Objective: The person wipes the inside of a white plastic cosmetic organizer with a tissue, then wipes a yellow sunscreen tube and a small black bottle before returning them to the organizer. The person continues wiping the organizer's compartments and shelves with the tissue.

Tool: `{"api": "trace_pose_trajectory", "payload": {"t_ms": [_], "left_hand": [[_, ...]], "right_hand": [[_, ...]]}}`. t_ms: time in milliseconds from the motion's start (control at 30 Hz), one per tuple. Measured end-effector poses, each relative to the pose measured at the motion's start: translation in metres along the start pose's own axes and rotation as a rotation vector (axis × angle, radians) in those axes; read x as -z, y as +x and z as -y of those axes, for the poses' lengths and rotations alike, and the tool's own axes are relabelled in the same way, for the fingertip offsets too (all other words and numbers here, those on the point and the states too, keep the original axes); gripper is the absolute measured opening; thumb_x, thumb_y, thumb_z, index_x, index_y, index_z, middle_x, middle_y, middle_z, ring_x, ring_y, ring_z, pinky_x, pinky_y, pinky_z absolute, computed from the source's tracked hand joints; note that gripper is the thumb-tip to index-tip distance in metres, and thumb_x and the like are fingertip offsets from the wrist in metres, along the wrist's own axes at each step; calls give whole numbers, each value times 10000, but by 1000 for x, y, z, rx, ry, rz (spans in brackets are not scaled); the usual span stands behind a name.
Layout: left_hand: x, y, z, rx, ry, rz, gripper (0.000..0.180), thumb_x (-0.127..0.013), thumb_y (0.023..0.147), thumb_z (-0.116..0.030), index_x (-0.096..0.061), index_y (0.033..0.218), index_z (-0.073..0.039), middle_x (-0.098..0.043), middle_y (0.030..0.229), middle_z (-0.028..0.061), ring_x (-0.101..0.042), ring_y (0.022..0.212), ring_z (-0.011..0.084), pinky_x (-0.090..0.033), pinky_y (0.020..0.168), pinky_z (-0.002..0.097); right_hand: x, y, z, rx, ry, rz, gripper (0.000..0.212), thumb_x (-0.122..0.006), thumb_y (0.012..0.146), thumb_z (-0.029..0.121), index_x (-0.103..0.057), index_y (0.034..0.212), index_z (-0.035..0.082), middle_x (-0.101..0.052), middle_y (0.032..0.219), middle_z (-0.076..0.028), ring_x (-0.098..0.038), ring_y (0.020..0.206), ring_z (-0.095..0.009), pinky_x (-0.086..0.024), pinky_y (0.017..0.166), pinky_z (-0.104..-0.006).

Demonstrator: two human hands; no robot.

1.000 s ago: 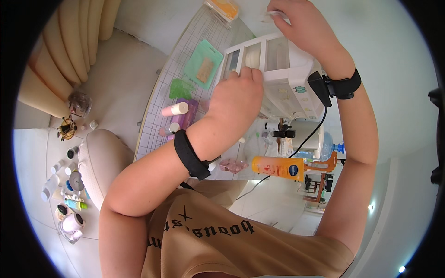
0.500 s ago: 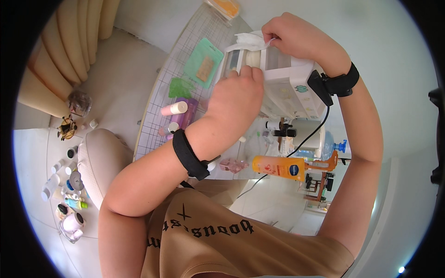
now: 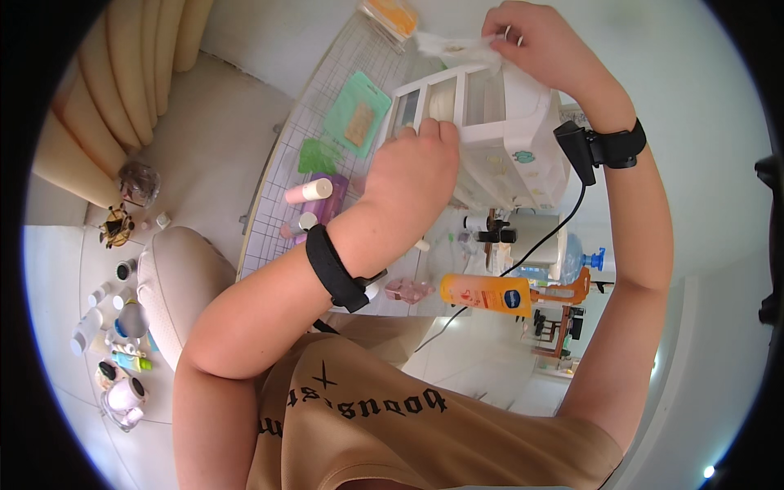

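Observation:
My right hand (image 3: 535, 49) pinches a thin white tissue (image 3: 453, 51), which hangs beside the top of a white plastic drawer box (image 3: 510, 135). Several framed compartments with clear panes make up the box's near face. My left hand (image 3: 416, 163) rests with fingers curled over the edge of that box, so the fingertips are hidden. A round white thing (image 3: 442, 100) shows behind the middle pane, just above my left fingers. Both wrists wear black straps.
On the grid-patterned table (image 3: 269, 192) lie a green pouch (image 3: 357, 114), a pink tube with a white cap (image 3: 309, 192) and a purple box (image 3: 331, 196). An orange lotion bottle (image 3: 486, 294) stands near my body. A black cable (image 3: 543, 241) hangs from my right wrist. Several bottles (image 3: 126, 392) stand on the floor.
My right hand has lifted up and right, drawing the tissue off the top part of the drawer box, so more of its panes show. My left hand has barely moved.

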State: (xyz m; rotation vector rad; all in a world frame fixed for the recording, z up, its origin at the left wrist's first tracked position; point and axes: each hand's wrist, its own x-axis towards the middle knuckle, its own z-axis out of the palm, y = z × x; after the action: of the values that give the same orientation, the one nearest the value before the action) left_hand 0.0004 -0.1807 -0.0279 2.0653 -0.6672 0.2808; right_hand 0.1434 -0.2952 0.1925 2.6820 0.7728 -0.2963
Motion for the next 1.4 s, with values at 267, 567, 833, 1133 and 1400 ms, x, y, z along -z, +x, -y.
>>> {"api": "trace_pose_trajectory", "payload": {"t_ms": [267, 567, 833, 1133, 1400], "left_hand": [[-1, -1, -1, 3, 6, -14, 258, -710, 913, -30, -611, 1151, -6, -721, 1068, 147, -785, 974, 293, -665, 765, 388], [4, -4, -6, 16, 34, 2, 302, -750, 882, -42, -619, 1152, -8, -715, 1117, 147, -785, 989, 288, -662, 760, 390], [86, -5, -23, 87, -98, 91, 190, -756, 989, -133, -638, 1088, -21, -739, 1120, 157, -770, 1006, 379, -654, 788, 463], [207, -7, -2, 60, -743, -103, 317, -823, 1024, -154, -733, 1234, 66, -797, 1083, 168, -764, 1020, 221, -615, 850, 334], [205, 5, 13, 22, -845, -3, 62, -740, 1097, -3, -737, 1093, 59, -781, 976, 35, -706, 866, 57, -544, 741, 224]], "right_hand": [[-36, 3, 1, -15, -183, 353, 49, -761, 914, 45, -772, 924, -2, -743, 945, -136, -712, 867, -322, -573, 779, -413], [-14, 3, 23, 6, 128, 435, 162, -781, 1001, 152, -740, 956, 1, -731, 906, -108, -698, 833, -254, -573, 800, -388], [40, 3, 76, -143, 139, 333, 139, -753, 1018, 121, -779, 1069, -6, -776, 910, -176, -736, 809, -298, -599, 791, -380], [55, -62, 93, 268, 354, -119, 89, -751, 1017, 67, -784, 1070, 4, -762, 966, -120, -735, 878, -258, -583, 780, -355], [45, -96, 82, 329, 266, -414, 291, -803, 980, 93, -746, 1259, 29, -761, 1174, -112, -729, 1065, -249, -588, 908, -381]]}}
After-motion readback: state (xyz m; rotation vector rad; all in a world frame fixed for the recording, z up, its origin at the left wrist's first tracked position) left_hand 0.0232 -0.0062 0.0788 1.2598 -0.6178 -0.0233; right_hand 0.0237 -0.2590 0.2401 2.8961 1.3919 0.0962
